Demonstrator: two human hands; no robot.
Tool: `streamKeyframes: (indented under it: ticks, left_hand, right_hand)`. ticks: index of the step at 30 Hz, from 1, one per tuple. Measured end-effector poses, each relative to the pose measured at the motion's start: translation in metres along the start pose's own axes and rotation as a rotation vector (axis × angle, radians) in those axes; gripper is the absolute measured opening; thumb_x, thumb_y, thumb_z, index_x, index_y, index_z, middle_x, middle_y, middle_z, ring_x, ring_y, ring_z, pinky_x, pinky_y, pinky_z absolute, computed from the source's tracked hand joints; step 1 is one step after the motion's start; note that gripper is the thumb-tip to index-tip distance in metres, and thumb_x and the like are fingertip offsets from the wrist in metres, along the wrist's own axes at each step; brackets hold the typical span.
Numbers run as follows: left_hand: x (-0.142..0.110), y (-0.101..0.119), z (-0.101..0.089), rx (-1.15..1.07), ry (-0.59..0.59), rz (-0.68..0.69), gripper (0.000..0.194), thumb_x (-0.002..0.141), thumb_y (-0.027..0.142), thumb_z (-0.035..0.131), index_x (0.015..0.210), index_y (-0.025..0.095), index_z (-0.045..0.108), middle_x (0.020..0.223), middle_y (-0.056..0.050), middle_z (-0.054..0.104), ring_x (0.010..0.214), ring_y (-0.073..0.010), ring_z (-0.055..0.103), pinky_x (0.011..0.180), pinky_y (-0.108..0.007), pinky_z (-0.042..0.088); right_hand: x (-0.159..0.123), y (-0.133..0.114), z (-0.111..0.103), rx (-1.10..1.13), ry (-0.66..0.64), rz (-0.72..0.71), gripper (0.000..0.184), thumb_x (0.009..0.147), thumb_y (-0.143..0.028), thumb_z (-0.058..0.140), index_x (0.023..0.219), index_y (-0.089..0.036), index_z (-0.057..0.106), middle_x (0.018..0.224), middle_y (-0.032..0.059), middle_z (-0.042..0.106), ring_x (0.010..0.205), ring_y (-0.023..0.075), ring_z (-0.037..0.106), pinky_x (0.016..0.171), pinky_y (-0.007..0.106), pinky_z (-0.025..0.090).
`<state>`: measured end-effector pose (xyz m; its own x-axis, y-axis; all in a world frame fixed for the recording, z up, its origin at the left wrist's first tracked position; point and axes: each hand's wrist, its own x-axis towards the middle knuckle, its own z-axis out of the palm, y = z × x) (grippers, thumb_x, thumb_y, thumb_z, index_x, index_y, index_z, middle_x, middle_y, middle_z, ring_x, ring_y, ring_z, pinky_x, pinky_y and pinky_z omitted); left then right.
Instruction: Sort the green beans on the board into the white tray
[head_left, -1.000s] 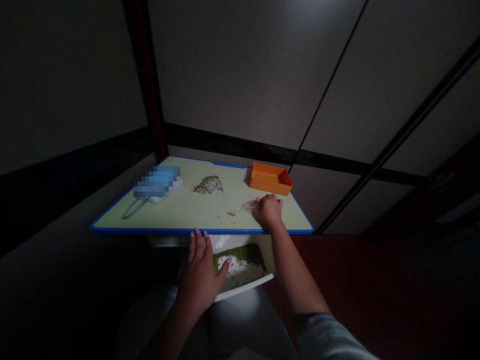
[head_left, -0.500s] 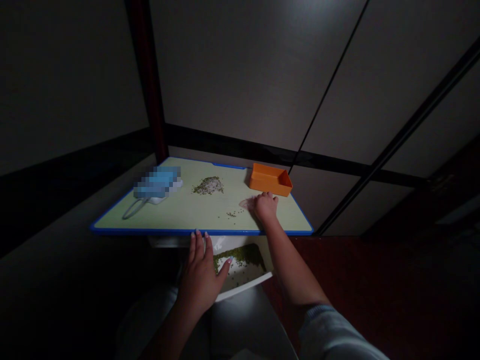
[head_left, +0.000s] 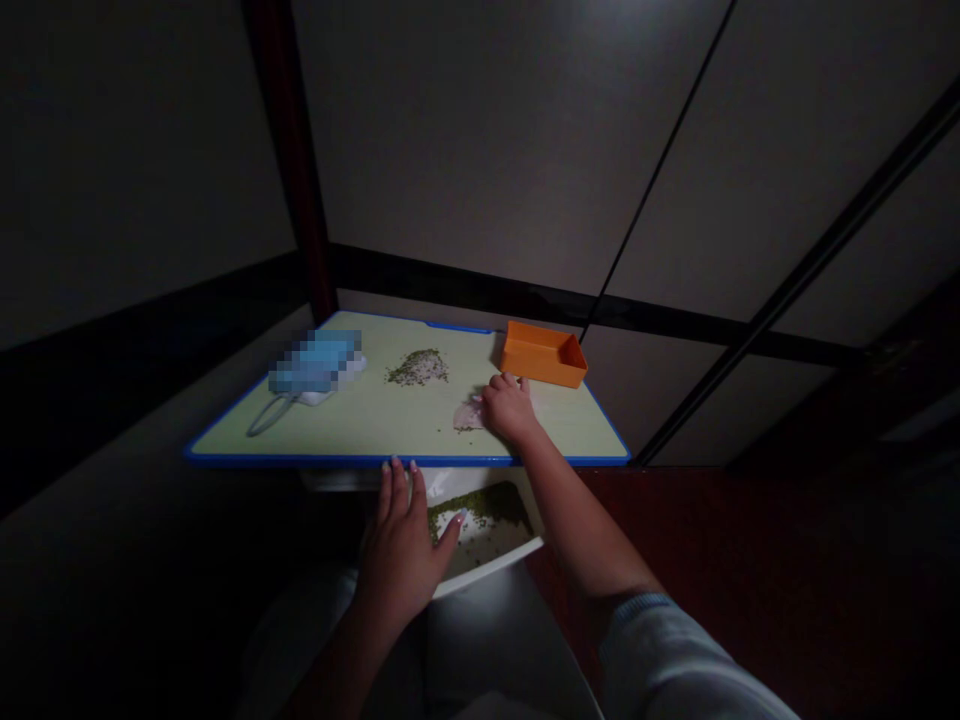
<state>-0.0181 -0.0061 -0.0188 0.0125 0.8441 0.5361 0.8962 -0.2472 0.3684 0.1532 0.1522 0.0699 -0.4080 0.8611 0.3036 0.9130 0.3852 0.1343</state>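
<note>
The open, empty left hand [head_left: 401,535] touches the blue-rimmed pale green plastic cutting board [head_left: 360,430] above a white tray [head_left: 487,572] of green beans; the open, empty right hand [head_left: 510,408] lies flat on the board.

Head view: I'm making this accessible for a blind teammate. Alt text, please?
A person's right hand rests on a blue-rimmed cutting board beside scattered green beans, while the left hand sits at its front edge over a white tray of beans. A small bean pile and an orange tray lie on the board.

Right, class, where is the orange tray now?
In the head view, the orange tray sits at the far right edge of the pale green cutting board, just beyond the person's right hand.
</note>
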Motion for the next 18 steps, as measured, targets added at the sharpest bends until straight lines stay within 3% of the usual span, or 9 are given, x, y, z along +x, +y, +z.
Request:
streamKeyframes:
  ticks: [10,18]
  left_hand:
    - [0.0,0.003,-0.002,0.01,-0.02,0.011,0.082,0.082,0.056,0.044,0.14,0.0,0.03,0.152,-0.028,0.02,0.143,-0.0364,0.011,0.109,-0.051,0.03]
    - [0.0,0.001,-0.001,0.016,-0.015,0.021,0.082,0.082,0.055,0.046,0.141,0.0,0.028,0.151,-0.029,0.02,0.143,-0.0368,0.01,0.108,-0.053,0.031]
  right_hand:
    - [-0.019,0.004,-0.007,0.01,0.001,-0.064,0.024,0.092,-0.03,0.044,0.1,-0.018,0.063,0.106,0.012,0.056,0.105,0.026,0.04,0.088,0.041,0.031]
    - [-0.032,0.016,-0.013,0.123,0.016,0.055,0.023,0.09,-0.03,0.046,0.101,-0.017,0.063,0.109,0.0113,0.055,0.103,0.0243,0.041,0.084,0.037,0.031]
